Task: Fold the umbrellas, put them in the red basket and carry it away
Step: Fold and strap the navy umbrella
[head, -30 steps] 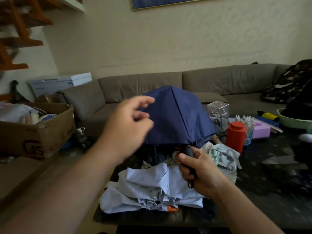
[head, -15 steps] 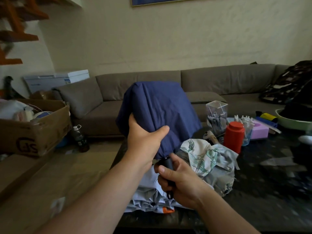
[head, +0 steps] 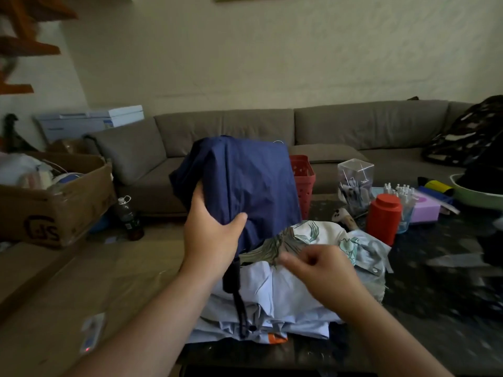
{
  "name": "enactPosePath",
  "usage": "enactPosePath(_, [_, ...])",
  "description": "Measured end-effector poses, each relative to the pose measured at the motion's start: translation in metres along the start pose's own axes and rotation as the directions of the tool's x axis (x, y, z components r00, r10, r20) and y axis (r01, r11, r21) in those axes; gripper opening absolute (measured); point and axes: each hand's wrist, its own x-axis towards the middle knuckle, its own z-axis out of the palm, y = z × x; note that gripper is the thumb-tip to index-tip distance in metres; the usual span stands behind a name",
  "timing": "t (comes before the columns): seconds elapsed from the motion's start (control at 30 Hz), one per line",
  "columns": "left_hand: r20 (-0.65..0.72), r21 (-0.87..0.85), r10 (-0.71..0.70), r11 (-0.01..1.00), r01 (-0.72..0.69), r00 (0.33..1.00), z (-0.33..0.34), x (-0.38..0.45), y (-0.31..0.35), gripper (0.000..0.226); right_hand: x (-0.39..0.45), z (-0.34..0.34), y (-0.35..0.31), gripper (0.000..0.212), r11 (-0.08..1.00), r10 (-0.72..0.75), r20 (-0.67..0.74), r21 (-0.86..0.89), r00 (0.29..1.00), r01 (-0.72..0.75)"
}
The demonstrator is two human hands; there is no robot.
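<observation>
A: Your left hand (head: 211, 238) alone clutches the blue umbrella (head: 245, 186) above the clothes; your right hand (head: 321, 270) hangs curled, empty

B: So bunched canopy could spring loose before the red basket (head: 303, 180) behind

Not much to report on the person, honestly: just two bare forearms coming in from the bottom of the frame, no sleeves anywhere up to where the shot cuts them off. The left hand (head: 211, 236) has no ring, watch or band at the wrist, and no glove. Same deal with the right hand (head: 322, 273): bare, nothing on the wrist behind it, nothing on the fingers that I can make out. It's a bit blurred though, so tiny details are lost.
</observation>
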Motion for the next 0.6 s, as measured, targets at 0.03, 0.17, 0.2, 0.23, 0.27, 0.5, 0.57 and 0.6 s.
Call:
enactPosePath(0.03, [0.011,0.050,0.038,0.998,-0.039,0.999,-0.001,-0.002,-0.004,0.098,0.001,-0.001,0.000,0.045,0.995,-0.027,-0.056,0.092,0.998,0.033])
enactPosePath(0.17, [0.109,0.268,0.230,0.930,-0.251,0.967,0.010,-0.014,-0.017,0.094,0.002,0.017,-0.023,0.044,0.834,-0.062,-0.009,0.549,0.998,0.056])
enactPosePath(0.2, [0.154,0.298,0.276,0.903,-0.311,0.949,0.016,-0.018,-0.017,0.092,0.005,0.023,-0.026,0.052,0.799,-0.058,0.025,0.600,0.998,0.032])
enactPosePath(0.23, [0.195,0.313,0.315,0.878,-0.363,0.929,0.023,-0.023,-0.016,0.090,0.006,0.028,-0.030,0.055,0.771,-0.041,0.037,0.637,0.998,0.008])
enactPosePath(0.27, [0.231,0.323,0.338,0.858,-0.400,0.912,0.030,-0.026,-0.013,0.087,0.008,0.031,-0.033,0.055,0.745,-0.013,0.047,0.667,0.999,-0.022])
enactPosePath(0.5, [0.631,0.250,0.202,0.861,-0.443,0.749,0.062,-0.012,0.004,0.099,0.032,0.026,-0.025,0.037,0.372,0.338,0.064,0.907,0.939,-0.196])
enactPosePath(0.57, [0.684,0.250,0.212,0.831,-0.497,0.698,0.062,-0.004,0.011,0.093,0.037,0.024,-0.011,0.039,0.283,0.423,0.140,0.918,0.895,-0.277])
enactPosePath(0.6, [0.656,0.252,0.235,0.828,-0.501,0.717,0.060,0.000,0.011,0.084,0.038,0.023,-0.004,0.040,0.259,0.444,0.181,0.912,0.878,-0.319])
